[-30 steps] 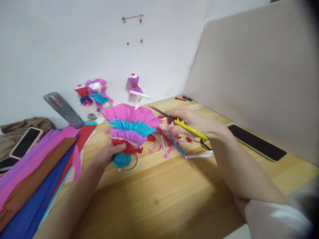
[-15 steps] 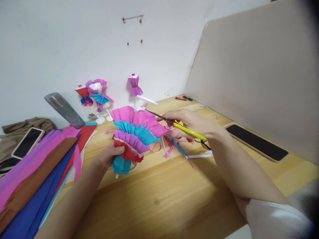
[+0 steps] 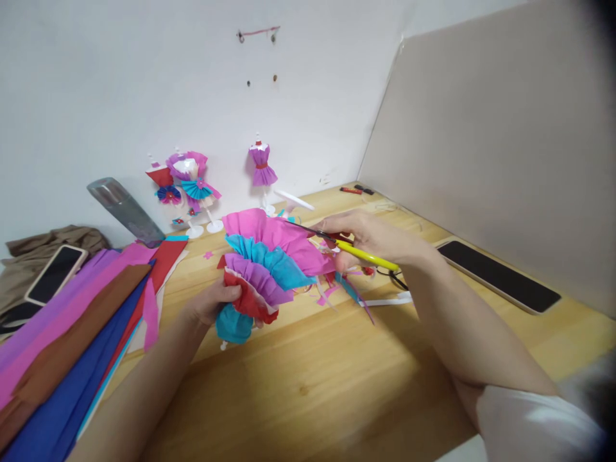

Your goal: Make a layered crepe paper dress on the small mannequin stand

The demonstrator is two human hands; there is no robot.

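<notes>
My left hand [image 3: 216, 300] is closed around a small dress form wearing a ruffled crepe paper dress [image 3: 257, 282], which lies tilted with its skirt to the far side. The dress has layers of pink, blue, purple and red, with a blue top nearest me. In my right hand [image 3: 359, 237] is a pair of scissors [image 3: 368, 255] with yellow handles and dark blades. The blades lie along the far edge of the pink layer; whether they touch it is hard to tell. My fingers partly hide the handles.
Paper scraps [image 3: 349, 289] lie beyond my right hand. Folded crepe paper sheets [image 3: 91, 321] cover the left side. Dressed mini mannequins [image 3: 261, 165] stand by the wall near a tilted bottle [image 3: 122, 208]. Phones rest at left [image 3: 56, 274] and right [image 3: 498, 273], beside a grey panel [image 3: 491, 147].
The dress has shifted slightly to the right and turned a little in my left hand. The scissor blades sit slightly lower against the pink layer.
</notes>
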